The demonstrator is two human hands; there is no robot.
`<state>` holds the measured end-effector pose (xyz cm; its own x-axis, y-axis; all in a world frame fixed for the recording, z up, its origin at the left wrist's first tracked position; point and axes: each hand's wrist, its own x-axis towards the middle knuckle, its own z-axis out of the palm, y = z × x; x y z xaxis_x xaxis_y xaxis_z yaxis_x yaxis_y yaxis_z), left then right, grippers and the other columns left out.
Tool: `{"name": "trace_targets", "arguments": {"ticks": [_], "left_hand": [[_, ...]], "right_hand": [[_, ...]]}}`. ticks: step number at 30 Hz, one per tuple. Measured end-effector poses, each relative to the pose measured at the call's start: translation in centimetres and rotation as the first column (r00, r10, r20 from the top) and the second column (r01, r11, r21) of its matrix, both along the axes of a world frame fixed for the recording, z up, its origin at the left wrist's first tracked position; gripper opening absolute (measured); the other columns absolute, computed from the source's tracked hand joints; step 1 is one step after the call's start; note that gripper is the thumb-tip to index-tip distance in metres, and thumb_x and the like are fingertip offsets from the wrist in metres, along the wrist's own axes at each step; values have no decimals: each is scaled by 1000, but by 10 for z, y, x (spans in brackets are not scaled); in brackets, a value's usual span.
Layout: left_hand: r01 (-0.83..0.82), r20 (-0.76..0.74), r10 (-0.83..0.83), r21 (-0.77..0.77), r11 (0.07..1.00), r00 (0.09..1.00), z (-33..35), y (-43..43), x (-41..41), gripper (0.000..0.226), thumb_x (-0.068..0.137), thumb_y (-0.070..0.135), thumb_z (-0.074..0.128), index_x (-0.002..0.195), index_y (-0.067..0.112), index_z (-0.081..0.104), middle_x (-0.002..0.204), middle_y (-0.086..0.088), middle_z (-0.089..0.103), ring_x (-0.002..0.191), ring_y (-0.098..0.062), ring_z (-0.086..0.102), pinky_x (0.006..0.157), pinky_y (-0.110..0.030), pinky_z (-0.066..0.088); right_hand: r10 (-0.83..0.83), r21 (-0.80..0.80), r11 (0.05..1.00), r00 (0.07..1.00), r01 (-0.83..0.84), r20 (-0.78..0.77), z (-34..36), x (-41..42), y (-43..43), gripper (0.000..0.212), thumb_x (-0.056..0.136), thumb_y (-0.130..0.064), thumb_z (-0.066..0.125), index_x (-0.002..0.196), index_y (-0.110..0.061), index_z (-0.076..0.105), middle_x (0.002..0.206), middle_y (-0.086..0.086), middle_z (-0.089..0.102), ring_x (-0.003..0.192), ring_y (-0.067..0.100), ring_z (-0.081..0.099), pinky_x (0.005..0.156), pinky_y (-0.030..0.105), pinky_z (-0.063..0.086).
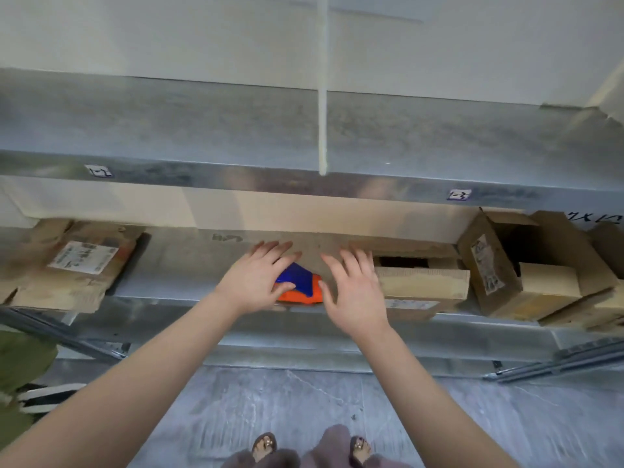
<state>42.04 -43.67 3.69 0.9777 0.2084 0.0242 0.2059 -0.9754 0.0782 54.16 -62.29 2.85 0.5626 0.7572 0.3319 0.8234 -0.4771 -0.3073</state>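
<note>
1. The fingers (270,246) of the left hand (251,282) are straight and spread. They reach over the left end of the packet (299,282), and the thumb lies on its blue face. Nothing is curled round it.
2. The right hand (356,295) is also spread and relaxed. Its thumb tip is touching, or just beside, the packet's orange right edge, and its other fingers point to 12 o'clock past the packet.
3. The packet lies between the hands, at 3 o'clock from the left palm and 9 o'clock from the right.
4. The part that shows runs roughly 9 to 3 along the front lip of the shelf (189,261). The left end is hidden, so I cannot tell its full length.
5. The left hand is nearer, as it already covers the packet. I judge that closing both hands inward would clamp its ends.
6. A box (422,282) sits just beside the right hand at 3 o'clock, which leaves little room on that side.
</note>
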Motion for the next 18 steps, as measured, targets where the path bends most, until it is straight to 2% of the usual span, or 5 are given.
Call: {"name": "trace_targets", "arguments": {"ticks": [3, 7, 12, 14, 18], "left_hand": [[10, -20, -11, -49, 999, 1000, -9, 23, -17, 73, 84, 65, 38, 137, 16, 48, 142, -10, 50, 126, -34, 50, 101, -43, 43], [11, -42, -17, -141, 990, 999, -22, 36, -19, 86, 78, 74, 39, 139, 15, 45, 142, -12, 49, 124, -35, 51, 96, -44, 45], [13, -85, -30, -192, 981, 996, -38, 42, -1, 87, 80, 56, 66, 150, 22, 28, 155, -6, 30, 139, -28, 32, 109, -40, 28], [29, -92, -48, -197, 980, 995, -43, 43, 5, 85, 79, 55, 68, 148, 21, 32, 152, -8, 34, 136, -30, 36, 108, -39, 30], [20, -111, -48, -241, 970, 993, -49, 46, 15, 75, 77, 45, 71, 140, 17, 42, 136, -9, 48, 118, -33, 51, 95, -39, 44]], "right_hand": [[8, -50, 999, 996, -12, -89, -13, -25, 26, 49, 89, -36, 49, 137, -24, 50, 138, 8, 52, 135, 34, 39, 106, 48, 42], [-13, -111, 994, 981, -9, -196, -38, -44, 39, 53, 90, -33, 48, 142, -22, 44, 139, 7, 50, 136, 32, 37, 104, 44, 45], [-119, -196, 979, 944, 60, -307, -68, -42, 38, 61, 90, -25, 57, 148, -24, 37, 151, 8, 37, 140, 30, 31, 105, 44, 44], [-152, -227, 971, 927, 75, -342, -73, -39, 39, 64, 92, -24, 55, 151, -25, 30, 155, 6, 30, 142, 28, 28, 106, 40, 42], [-220, -268, 957, 888, 115, -404, -82, -36, 46, 67, 95, -25, 51, 154, -24, 19, 157, 4, 23, 142, 25, 26, 108, 34, 37]]}}
